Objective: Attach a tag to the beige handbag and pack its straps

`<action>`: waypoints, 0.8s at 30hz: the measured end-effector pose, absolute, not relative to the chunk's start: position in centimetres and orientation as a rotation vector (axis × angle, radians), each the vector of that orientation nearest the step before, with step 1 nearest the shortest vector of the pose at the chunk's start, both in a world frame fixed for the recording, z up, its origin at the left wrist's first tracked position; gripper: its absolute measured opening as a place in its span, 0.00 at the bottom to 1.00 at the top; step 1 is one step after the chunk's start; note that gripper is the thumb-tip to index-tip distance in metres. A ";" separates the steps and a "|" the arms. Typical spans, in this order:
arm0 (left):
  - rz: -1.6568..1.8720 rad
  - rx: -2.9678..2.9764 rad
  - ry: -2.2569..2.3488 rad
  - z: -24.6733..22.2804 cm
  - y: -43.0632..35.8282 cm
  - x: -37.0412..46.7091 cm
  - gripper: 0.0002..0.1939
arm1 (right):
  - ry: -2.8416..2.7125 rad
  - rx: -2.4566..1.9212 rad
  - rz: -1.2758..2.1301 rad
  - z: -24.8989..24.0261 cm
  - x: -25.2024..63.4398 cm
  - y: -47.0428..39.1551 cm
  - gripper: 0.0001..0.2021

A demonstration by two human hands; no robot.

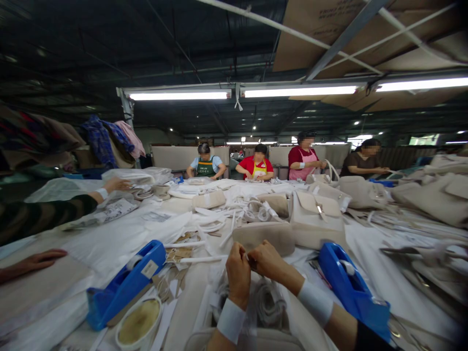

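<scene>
My left hand [238,275] and my right hand [271,262] meet in front of me, fingers of both pinched together and almost touching. What lies between the fingertips is too small or too hidden to make out. Just below them is an open beige bag [241,341] with a coiled strap [270,302] in it, under what looks like clear wrapping. A beige bag [263,235] lies right behind my hands. Beside it a light bag with a flap [316,219] stands upright.
Blue tape dispensers stand at left [126,285] and right [353,290]. A round tub [139,321] sits near the left dispenser, with tags [181,251] behind. A co-worker's striped sleeve [47,214] and hand [40,263] reach in from the left. Several people work across the table.
</scene>
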State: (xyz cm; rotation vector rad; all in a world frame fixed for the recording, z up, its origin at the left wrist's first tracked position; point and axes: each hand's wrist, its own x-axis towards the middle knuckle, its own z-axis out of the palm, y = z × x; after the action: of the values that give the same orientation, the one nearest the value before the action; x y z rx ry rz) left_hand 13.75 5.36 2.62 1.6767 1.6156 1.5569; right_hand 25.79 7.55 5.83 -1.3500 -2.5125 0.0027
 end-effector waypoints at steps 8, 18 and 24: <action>1.479 1.982 1.528 2.8 4.9 14.3 0.11 | -2.387 -1.377 0.035 5.8 25.6 7.2 0.08; 1.392 1.687 1.330 2.9 5.8 13.3 0.08 | -2.040 -1.241 0.481 3.2 28.2 7.1 0.06; 1.393 1.773 1.184 3.8 4.9 13.4 0.10 | -2.012 -1.155 0.374 3.8 28.7 6.2 0.04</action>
State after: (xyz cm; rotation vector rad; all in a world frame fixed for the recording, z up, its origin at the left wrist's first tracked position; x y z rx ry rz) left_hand 13.44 4.95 3.76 1.7733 1.1843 1.3932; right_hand 28.70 6.24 3.81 -1.1553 -2.0116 0.3739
